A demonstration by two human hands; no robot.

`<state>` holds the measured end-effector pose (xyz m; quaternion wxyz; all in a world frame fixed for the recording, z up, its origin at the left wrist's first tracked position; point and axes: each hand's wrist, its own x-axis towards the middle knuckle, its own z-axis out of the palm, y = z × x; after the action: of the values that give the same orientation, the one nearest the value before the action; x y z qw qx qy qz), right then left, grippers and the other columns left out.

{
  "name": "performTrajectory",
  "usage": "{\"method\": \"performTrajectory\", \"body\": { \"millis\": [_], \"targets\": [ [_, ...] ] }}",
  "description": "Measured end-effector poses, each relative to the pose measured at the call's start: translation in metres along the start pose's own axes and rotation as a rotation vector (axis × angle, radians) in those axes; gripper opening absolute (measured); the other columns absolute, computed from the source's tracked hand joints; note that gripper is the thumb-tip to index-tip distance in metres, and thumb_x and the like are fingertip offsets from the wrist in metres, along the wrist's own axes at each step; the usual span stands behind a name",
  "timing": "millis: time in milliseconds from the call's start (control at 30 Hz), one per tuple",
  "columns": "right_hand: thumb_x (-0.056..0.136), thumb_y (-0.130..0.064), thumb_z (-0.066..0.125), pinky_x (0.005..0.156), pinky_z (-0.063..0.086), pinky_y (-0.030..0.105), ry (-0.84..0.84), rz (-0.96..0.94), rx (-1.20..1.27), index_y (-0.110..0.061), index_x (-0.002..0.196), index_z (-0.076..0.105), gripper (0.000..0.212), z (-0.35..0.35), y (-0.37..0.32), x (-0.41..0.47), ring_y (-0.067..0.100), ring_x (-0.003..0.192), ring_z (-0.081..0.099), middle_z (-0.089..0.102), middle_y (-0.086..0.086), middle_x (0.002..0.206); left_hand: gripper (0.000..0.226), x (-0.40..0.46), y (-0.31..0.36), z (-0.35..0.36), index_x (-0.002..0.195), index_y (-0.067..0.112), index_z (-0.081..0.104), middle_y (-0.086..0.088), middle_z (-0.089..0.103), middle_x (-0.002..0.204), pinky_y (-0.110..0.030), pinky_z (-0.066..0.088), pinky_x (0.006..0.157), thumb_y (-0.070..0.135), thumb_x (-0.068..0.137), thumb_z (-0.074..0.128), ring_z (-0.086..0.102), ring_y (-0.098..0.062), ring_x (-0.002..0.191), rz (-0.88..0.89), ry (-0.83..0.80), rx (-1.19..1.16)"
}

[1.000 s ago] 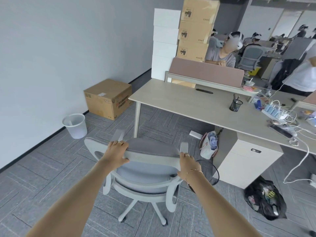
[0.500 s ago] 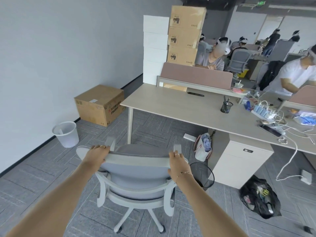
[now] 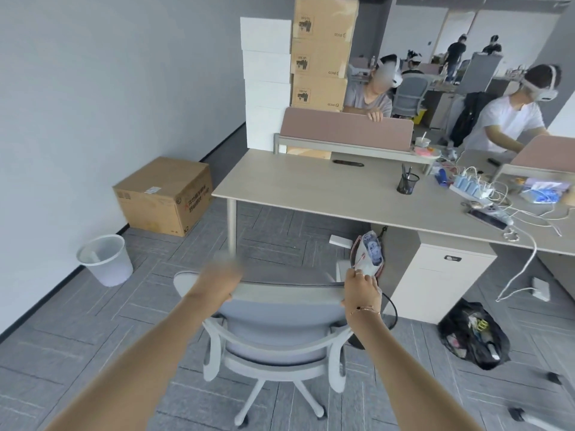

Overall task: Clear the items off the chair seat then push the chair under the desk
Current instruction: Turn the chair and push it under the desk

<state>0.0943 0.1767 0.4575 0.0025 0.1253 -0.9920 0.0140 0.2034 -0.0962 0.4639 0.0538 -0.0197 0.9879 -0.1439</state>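
A grey office chair (image 3: 277, 325) stands in front of me with its back toward me, facing the light wood desk (image 3: 311, 185). My left hand (image 3: 222, 276) grips the top rail of the backrest at its left; it is blurred by motion. At the rail's right end my right hand (image 3: 361, 289) holds on too. The seat is mostly hidden behind the backrest; what shows of it is bare. The chair sits short of the desk edge, near the desk leg (image 3: 231, 225).
A white drawer cabinet (image 3: 435, 281) stands under the desk to the right, with a small bag (image 3: 368, 253) and a black wire bin beside it. A black rubbish bag (image 3: 473, 337) lies on the floor right. White bin (image 3: 104, 259) and cardboard box (image 3: 165, 195) sit left.
The chair has rolled forward toward the desk with both hands on its backrest, and my view has moved closer to the desk.
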Motion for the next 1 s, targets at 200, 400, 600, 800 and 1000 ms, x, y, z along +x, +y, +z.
{"method": "performTrajectory", "body": {
  "millis": [200,400,600,800,1000],
  "targets": [
    [0.087,-0.006,0.058,0.095,0.045,0.036,-0.036,0.039,-0.031,-0.005,0.122,0.046,0.037,0.001,0.016,-0.004,0.030,0.117,0.050,0.056,0.012,0.122,0.031,0.022,-0.017,0.005,0.096,0.013,0.044,0.007,0.046,0.073,-0.032,0.037,0.081,0.021,0.081,0.070,0.050,-0.023,0.079,0.158,0.020,-0.494],
    [0.086,-0.018,0.063,0.097,0.044,0.038,-0.060,-0.001,-0.030,-0.004,0.124,0.044,0.045,0.004,0.006,0.010,0.030,0.120,0.048,0.054,0.012,0.124,0.034,0.040,-0.040,0.012,0.101,0.006,0.049,-0.003,0.049,0.082,-0.032,0.036,0.084,0.023,0.080,0.071,0.052,-0.026,0.088,0.199,0.009,-0.543],
    [0.086,-0.016,0.064,0.096,0.043,0.036,-0.085,0.000,-0.039,-0.002,0.123,0.043,0.045,0.000,-0.022,0.037,0.031,0.120,0.048,0.054,0.014,0.126,0.031,0.070,-0.066,0.023,0.101,0.014,0.049,0.004,0.052,0.086,-0.037,0.036,0.096,0.023,0.081,0.070,0.051,-0.020,0.094,0.184,0.003,-0.503],
    [0.087,-0.020,0.063,0.095,0.046,0.039,-0.113,-0.033,-0.063,-0.004,0.125,0.040,0.047,0.002,-0.034,0.091,0.030,0.122,0.046,0.053,0.013,0.127,0.035,0.116,-0.092,0.035,0.107,0.014,0.049,0.000,0.056,0.096,-0.031,0.032,0.088,0.026,0.081,0.069,0.051,-0.019,0.097,0.159,0.002,-0.471],
    [0.087,-0.025,0.063,0.096,0.047,0.038,-0.150,-0.051,-0.064,-0.004,0.126,0.040,0.051,-0.004,-0.033,0.148,0.029,0.123,0.046,0.054,0.013,0.128,0.043,0.170,-0.107,0.034,0.116,0.013,0.047,-0.004,0.059,0.107,-0.030,0.029,0.088,0.027,0.082,0.068,0.052,-0.020,0.103,0.149,-0.037,-0.477]
  ]
}}
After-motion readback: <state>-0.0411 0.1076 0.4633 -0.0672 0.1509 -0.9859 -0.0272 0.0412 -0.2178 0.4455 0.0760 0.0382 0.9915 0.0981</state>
